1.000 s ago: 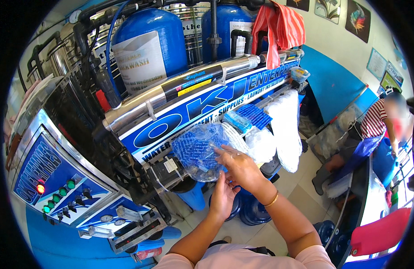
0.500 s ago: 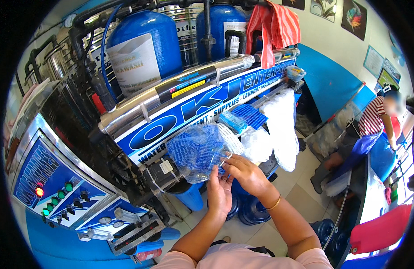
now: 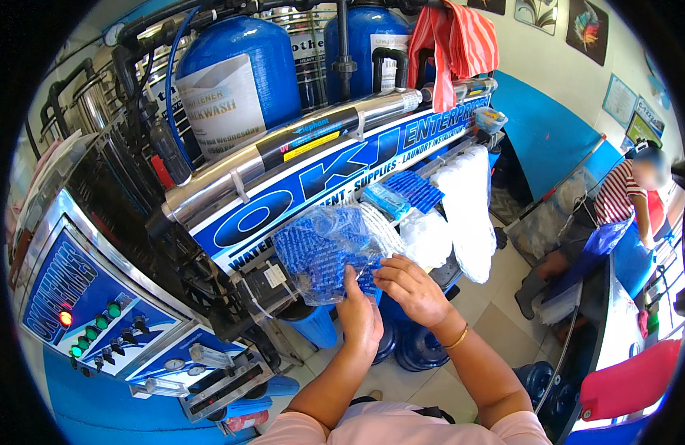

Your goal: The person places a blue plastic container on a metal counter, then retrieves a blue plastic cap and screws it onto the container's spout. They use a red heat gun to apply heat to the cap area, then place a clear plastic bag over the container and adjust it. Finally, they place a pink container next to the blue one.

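Right hand point(image 3: 410, 288) (formerly atop) now beside left hand point(image 3: 359, 317) under plastic bag point(image 3: 329, 251).

A clear plastic bag point(image 3: 324, 252) packed with blue printed pieces. It is crinkled and bulging. It is held up in front of the blue sign panel.

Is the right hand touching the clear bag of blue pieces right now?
Touching. The head view shows the right hand with fingertips on the bag edge, no gap.

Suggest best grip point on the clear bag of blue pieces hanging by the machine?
Grip the clear bag at its lower edge, coming from below-right, where the left hand and right hand already meet it. The film there looks slack and crumpled, likely easy to pinch; upper part sits against the machine front.
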A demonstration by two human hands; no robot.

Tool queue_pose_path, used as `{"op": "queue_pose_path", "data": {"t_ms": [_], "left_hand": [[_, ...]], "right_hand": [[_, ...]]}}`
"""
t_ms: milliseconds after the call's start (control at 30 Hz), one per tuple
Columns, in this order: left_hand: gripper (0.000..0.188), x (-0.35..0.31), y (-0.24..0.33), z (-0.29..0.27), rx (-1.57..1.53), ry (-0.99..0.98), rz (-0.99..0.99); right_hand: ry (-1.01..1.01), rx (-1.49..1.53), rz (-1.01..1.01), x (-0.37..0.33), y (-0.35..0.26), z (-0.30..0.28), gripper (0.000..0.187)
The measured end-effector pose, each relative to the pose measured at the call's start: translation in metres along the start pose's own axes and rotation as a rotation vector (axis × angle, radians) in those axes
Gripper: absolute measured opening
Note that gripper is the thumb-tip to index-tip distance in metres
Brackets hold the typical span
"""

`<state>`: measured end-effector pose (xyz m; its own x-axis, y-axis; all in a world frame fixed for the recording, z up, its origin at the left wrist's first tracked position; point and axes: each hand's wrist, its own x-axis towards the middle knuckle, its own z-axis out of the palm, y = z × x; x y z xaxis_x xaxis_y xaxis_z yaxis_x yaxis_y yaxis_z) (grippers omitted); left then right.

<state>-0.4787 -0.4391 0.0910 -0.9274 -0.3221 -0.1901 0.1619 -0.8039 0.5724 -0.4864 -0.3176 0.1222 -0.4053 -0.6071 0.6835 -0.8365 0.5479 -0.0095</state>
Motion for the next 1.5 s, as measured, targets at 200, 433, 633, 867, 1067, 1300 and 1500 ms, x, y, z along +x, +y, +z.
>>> {"op": "queue_pose_path", "data": {"t_ms": [200,433,633,867,1067,1300,1500], "left_hand": [[0.032,0.005,0.001,-0.001,-0.105,0.031,-0.067],[0.032,0.001,0.005,0.003,-0.138,0.013,-0.11],[0.024,-0.013,0.0,0.0,-0.069,-0.109,-0.119],[0.027,-0.002,0.001,-0.007,-0.08,-0.044,-0.141],[0.034,0.005,-0.002,-0.012,-0.101,-0.045,-0.177],[0.032,0.005,-0.001,-0.009,-0.141,-0.04,-0.201],[0.032,0.006,-0.005,-0.009,-0.171,-0.029,-0.187]], "right_hand": [[0.019,0.031,0.02,-0.002,0.002,-0.005,0.022],[0.042,0.098,0.136,-0.008,0.006,-0.003,0.022],[0.104,0.057,0.191,0.006,-0.001,-0.004,0.02],[-0.017,0.334,0.419,0.002,-0.009,-0.01,0.017],[0.015,0.361,0.396,-0.005,-0.008,-0.023,0.018],[0.088,0.206,0.299,-0.016,0.001,-0.033,0.022],[0.161,0.073,0.143,-0.024,0.008,-0.036,0.026]]}}
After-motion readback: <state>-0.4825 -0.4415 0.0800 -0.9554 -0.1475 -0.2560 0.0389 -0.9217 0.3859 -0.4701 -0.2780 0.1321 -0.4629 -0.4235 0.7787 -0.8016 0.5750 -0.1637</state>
